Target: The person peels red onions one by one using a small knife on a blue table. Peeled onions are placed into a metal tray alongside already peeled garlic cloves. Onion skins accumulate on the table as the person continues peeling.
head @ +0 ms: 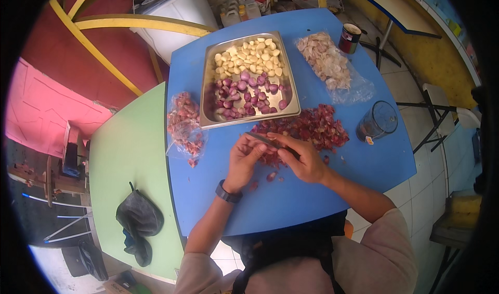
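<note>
My right hand (306,161) grips a small knife (262,139), its blade pointing up and left across my left hand. My left hand (245,157) has its thumb and fingers closed by the blade on a small item, apparently a shallot, mostly hidden by the fingers. Under and beyond both hands spreads a heap of reddish shallot skins (323,130). Just past it a rectangular stainless steel pan (290,87) contains peeled garlic cloves (253,56) in its far half and peeled purple shallots (249,97) in its near half.
On the blue table (304,212) lie a plastic bag of unpeeled shallots (184,122) at left and a bag of garlic skins or cloves (325,60) at right. A glass mug (377,122) and a dark can (349,38) stand rightward. A black cap (140,212) rests on the adjoining green table (117,153).
</note>
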A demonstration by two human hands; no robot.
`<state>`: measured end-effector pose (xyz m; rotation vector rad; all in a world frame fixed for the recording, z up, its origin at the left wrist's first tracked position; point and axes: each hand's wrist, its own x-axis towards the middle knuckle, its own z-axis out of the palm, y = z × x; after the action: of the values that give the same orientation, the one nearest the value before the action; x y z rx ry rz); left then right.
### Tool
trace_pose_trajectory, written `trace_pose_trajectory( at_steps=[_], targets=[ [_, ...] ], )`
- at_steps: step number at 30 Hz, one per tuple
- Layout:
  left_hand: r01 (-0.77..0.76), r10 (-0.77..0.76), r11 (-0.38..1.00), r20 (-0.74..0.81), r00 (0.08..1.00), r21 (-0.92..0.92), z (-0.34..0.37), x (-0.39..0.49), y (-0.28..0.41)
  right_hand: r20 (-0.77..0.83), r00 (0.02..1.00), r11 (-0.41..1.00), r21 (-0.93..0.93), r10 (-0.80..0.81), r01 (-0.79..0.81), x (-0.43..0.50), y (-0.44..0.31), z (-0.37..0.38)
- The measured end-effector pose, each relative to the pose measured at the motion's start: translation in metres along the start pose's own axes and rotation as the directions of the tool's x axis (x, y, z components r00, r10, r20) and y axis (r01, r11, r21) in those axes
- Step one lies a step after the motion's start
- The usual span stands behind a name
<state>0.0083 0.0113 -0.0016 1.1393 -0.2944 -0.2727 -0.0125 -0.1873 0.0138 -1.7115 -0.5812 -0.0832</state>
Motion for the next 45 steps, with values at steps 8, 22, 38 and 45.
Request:
trace_pose_trajectory(
  at_steps=[8,22,38,45],
  targets=[
    [-0.058,0.057,0.998,0.011,0.998,0.028,-0.002,-0.003,-0.002,0.028,0.996,0.99,0.112,0.087,-0.09,-0.003,-0.005,0.002],
    [-0.28,0.334,0.893,-0.104,0.937,0.353,0.018,-0.012,-0.009,0.015,0.944,0.791,0.542,0.331,-0.286,-0.014,-0.004,0.022],
    [-0.156,0.156,0.988,0.001,0.988,-0.021,0.003,-0.004,-0.005,-0.012,0.998,0.975,0.216,0.061,-0.057,-0.008,-0.004,0.015],
    [-0.153,0.158,0.986,-0.067,0.985,0.069,0.013,-0.01,0.002,-0.044,0.996,0.979,0.193,0.071,-0.061,-0.009,-0.003,0.017]
  ],
)
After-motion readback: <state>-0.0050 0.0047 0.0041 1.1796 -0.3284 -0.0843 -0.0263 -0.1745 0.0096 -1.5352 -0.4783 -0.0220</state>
